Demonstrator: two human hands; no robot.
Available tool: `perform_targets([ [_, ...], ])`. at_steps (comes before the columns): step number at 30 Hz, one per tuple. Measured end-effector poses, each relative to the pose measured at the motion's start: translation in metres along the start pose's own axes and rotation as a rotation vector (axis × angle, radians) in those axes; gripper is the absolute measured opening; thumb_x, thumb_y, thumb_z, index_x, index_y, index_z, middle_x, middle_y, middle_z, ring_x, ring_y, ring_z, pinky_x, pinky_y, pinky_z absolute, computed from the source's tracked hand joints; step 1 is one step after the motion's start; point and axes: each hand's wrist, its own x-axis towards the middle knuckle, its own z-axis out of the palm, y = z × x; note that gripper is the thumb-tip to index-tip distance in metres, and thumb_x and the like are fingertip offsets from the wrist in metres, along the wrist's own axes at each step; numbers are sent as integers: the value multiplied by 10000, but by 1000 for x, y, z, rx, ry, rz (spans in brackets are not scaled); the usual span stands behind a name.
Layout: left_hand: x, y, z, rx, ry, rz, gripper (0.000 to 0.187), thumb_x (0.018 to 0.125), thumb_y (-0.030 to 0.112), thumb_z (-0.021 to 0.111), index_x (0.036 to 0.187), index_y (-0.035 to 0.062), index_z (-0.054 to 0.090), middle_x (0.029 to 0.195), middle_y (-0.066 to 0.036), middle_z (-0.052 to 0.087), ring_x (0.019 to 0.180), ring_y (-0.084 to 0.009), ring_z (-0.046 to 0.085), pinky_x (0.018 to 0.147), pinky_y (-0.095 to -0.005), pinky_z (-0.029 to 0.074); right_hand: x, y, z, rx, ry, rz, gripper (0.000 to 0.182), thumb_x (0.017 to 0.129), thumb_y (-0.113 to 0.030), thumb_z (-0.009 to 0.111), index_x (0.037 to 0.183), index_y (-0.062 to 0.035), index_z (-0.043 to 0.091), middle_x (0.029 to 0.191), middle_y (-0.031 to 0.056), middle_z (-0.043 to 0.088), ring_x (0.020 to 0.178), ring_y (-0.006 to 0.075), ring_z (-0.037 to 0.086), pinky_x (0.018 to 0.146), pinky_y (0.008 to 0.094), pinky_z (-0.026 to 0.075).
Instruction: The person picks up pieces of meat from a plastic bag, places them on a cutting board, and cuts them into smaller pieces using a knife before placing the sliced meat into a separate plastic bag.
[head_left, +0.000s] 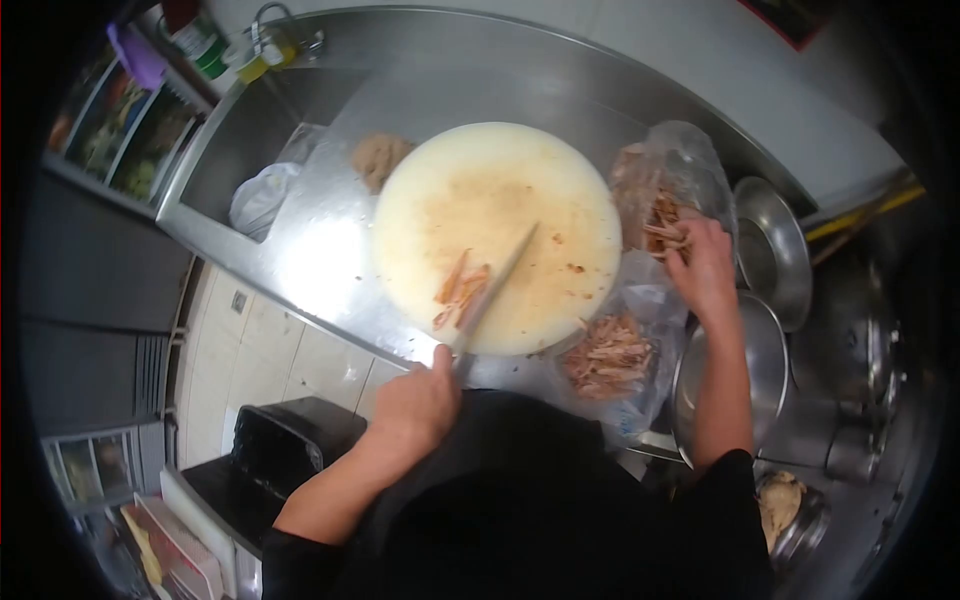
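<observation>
My left hand (418, 402) is closed round the handle of a knife (500, 281), whose blade lies across the round pale cutting board (480, 170). Beside the blade, on the board, is a small pile of cut meat strips (458, 288). My right hand (705, 262) reaches to the mouth of a clear plastic bag (685, 150) right of the board, its fingers closed on some meat strips (664, 236). Nearer my body, a second plastic bag (650, 300) holds a heap of shredded meat (610, 358).
A brown lump (380, 160) sits at the board's left edge on the steel counter (330, 200). The sink (225, 150) at left has a white bag (265, 200) by it. Steel bowls (735, 350) stand at right. A black bin (295, 440) is below left.
</observation>
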Motion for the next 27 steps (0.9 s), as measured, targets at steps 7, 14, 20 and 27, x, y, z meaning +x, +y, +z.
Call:
perform_targets([
  [7,-21,-11,-15,-88,54,21,233,995,201,502,1158,43,447,945,-266,686,852,-489,677,766,-580,534,-32,-108,43,591,-323,-205,163,869,-86,714,1020,-29,696,1004,139,662,970,334,640,868,413,526],
  [14,-36,-46,-26,-180,225,-66,219,999,157,503,1138,1,438,799,-297,656,774,-522,635,712,-604,487,-18,-190,97,723,-246,-421,153,820,-38,737,970,-42,710,1019,99,657,948,301,609,862,389,513],
  [20,-29,-68,-13,-323,112,-116,240,998,201,500,1162,29,467,817,-298,677,815,-520,650,771,-607,492,-8,-204,124,765,-206,-511,129,800,-46,737,926,-48,708,1024,88,648,965,301,604,866,386,515],
  [27,-37,-70,-24,-266,191,-119,228,1000,199,513,1133,21,459,779,-304,655,793,-526,636,742,-603,484,-7,-214,130,817,-258,-379,74,830,-53,721,903,-68,715,998,85,639,977,296,605,870,373,522],
])
